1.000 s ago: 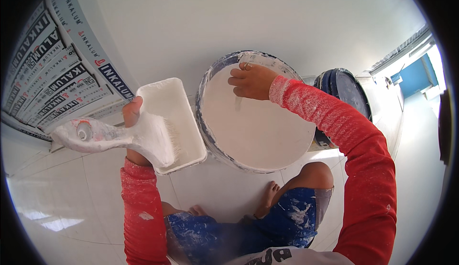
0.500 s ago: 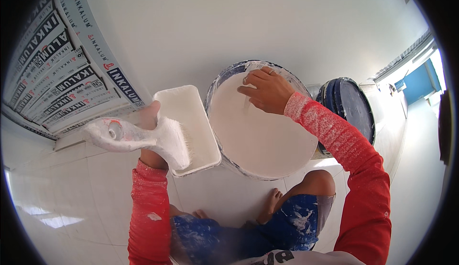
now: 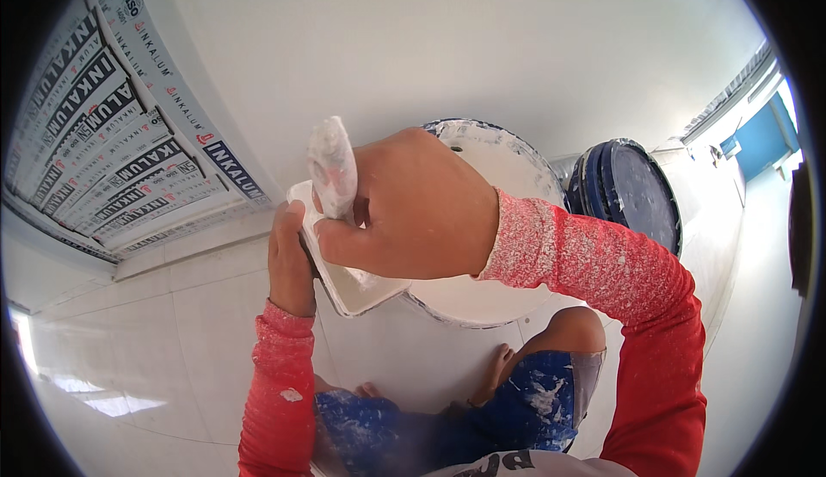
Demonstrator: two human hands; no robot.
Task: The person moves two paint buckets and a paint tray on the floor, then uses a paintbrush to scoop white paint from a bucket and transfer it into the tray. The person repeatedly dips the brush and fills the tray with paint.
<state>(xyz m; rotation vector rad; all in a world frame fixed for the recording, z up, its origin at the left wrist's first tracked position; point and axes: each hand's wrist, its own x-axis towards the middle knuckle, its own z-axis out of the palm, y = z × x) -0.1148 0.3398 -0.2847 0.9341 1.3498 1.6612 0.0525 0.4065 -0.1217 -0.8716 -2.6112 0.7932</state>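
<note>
My right hand [image 3: 422, 206] is closed around the handle of a paint-smeared paintbrush [image 3: 331, 163], with the handle's end pointing up. Below that hand is a small white rectangular tray [image 3: 344, 305], so the bristles are mostly hidden. At the tray's left side, my left hand [image 3: 290, 262] grips its wall. A big round bucket [image 3: 482, 309] of whitish paint stands just right of the tray, partly covered by my right hand and forearm. Its rim is streaked with dried paint.
Beside the bucket on the right is a dark blue lidded bucket [image 3: 637, 193]. A white wall [image 3: 430, 38] rises behind. Wrapped panels [image 3: 129, 150] stand at the left. My bent knees are close below, over a tiled floor [image 3: 189, 356].
My right hand has left the paint bucket, moved left and taken hold of the paintbrush. The brush has turned from lying sideways across the tray to handle up. My left hand still holds the tray.
</note>
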